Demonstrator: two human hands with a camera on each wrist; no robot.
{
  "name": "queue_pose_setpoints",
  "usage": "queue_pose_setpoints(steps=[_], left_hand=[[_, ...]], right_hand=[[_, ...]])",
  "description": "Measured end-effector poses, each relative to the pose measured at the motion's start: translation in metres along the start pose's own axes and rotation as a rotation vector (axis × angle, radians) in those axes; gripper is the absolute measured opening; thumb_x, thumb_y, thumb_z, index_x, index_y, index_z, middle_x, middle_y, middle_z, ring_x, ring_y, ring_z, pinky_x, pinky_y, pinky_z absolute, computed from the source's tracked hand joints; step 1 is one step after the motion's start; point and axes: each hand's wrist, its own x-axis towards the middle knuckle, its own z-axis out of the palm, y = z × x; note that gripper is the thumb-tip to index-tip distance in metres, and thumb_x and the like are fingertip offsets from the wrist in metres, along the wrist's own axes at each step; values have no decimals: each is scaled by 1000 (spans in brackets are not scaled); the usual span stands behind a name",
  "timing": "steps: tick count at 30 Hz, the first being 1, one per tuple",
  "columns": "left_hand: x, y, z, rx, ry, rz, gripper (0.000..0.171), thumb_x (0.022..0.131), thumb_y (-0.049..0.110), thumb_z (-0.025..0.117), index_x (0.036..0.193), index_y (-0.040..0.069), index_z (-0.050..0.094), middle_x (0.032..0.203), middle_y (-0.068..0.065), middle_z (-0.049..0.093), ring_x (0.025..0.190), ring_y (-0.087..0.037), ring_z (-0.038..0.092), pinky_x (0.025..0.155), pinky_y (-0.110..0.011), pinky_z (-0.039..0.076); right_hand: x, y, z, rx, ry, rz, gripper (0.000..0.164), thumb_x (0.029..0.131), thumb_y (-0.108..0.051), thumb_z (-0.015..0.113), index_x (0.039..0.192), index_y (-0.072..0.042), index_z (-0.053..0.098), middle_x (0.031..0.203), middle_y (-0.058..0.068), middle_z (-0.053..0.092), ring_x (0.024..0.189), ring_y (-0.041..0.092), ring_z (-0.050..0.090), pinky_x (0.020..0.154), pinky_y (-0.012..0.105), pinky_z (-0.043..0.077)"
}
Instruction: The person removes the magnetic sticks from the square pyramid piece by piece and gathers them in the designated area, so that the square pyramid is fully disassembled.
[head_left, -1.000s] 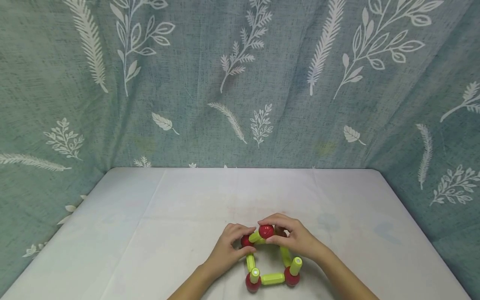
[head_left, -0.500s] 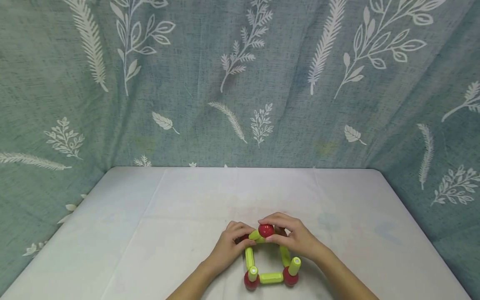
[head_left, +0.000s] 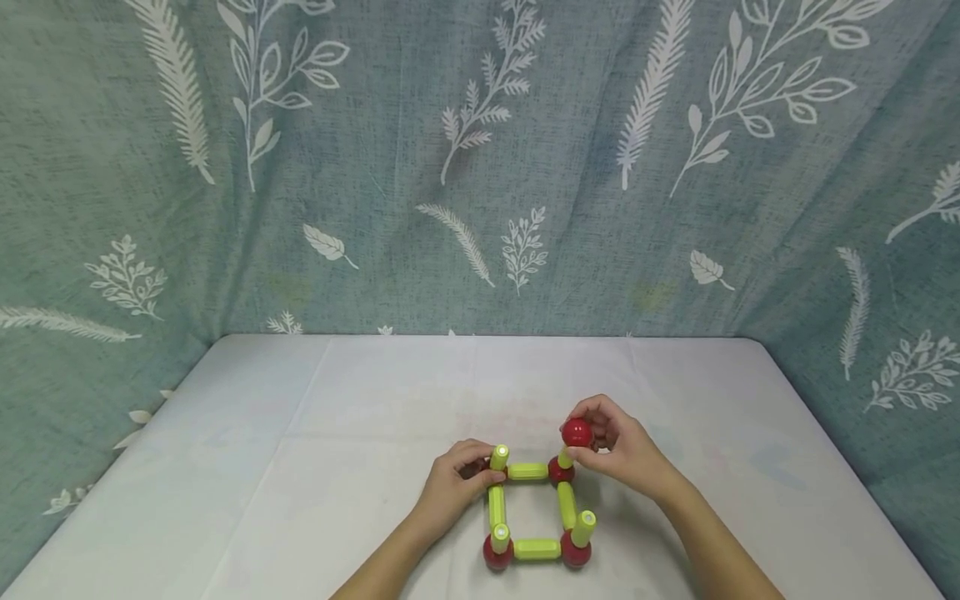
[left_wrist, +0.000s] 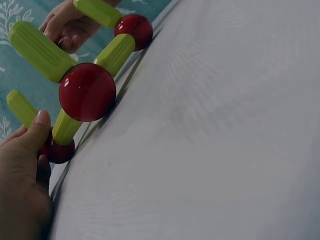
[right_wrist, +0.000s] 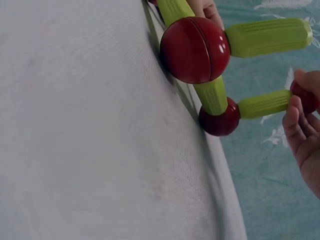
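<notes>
A square of lime-green rods [head_left: 537, 549] and red balls [head_left: 498, 551] lies on the table, with a short rod standing up from each corner ball. My left hand [head_left: 454, 483] grips the far-left corner ball [left_wrist: 62, 151] between thumb and fingers, just below its upright rod [head_left: 499, 457]. At the far-right corner, my right hand [head_left: 621, 446] pinches a glossy red ball [head_left: 577, 432] at the top of the upright rod [right_wrist: 265, 104]. In the right wrist view this ball meets the rod's end. Fingers partly cover both held balls.
A white cloth-covered table [head_left: 360, 433] spreads around the frame. Behind it and at both sides hangs a blue-green curtain [head_left: 375, 167] with white leaf prints. The near upright rods [head_left: 583, 528] stick up in front of the hands.
My right hand has carried its red ball away from the far-left rod, rightward to the far-right rod. The far-left rod, leaning before, now stands upright. The frame has shifted slightly and squared up.
</notes>
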Motion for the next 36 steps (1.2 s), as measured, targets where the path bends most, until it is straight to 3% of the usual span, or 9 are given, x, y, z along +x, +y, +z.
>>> queue_pose_setpoints(steps=[6,12,19,23,29,36], left_hand=[[9,4,-4,-27,-39,-12,22,80,10,73,101,7,71,97,-3,64,84,-6,52,73,-18,47],[14,2,-7,-18,-23,-38,22,81,10,73,102,7,70,98,-3,63,83,-6,51,72,-17,46],[15,1,-7,-31,-26,-46,23,81,9,73,103,6,70,99,-4,63,84,-6,50,72,-17,45],[15,0,-6,-38,-29,-53,24,81,9,73,104,6,70,99,-3,63,84,-6,51,73,-17,45],[15,-1,-5,-48,-29,-57,23,81,9,73,103,6,70,99,-3,63,85,-6,52,74,-17,46],[16,-2,-4,-36,-21,-61,23,81,9,72,104,7,70,99,-2,63,84,-6,51,74,-17,46]], right_hand=[[0,3,-2,-56,55,-67,38,79,2,73,113,-4,57,100,14,62,71,11,61,60,26,56],[2,5,3,-251,141,-128,45,70,8,78,106,-10,57,101,4,59,76,7,59,65,22,55],[2,4,4,-278,164,-161,46,68,11,77,103,-8,55,95,6,61,70,5,58,62,21,54],[1,4,6,-241,153,-112,43,72,6,76,105,-7,53,95,7,63,71,5,58,62,21,54],[1,4,6,-91,136,-61,40,78,2,74,109,-6,50,97,10,62,71,9,62,62,24,56],[2,8,1,-1,245,-29,44,78,3,73,115,-3,51,109,16,59,78,9,62,63,25,56]])
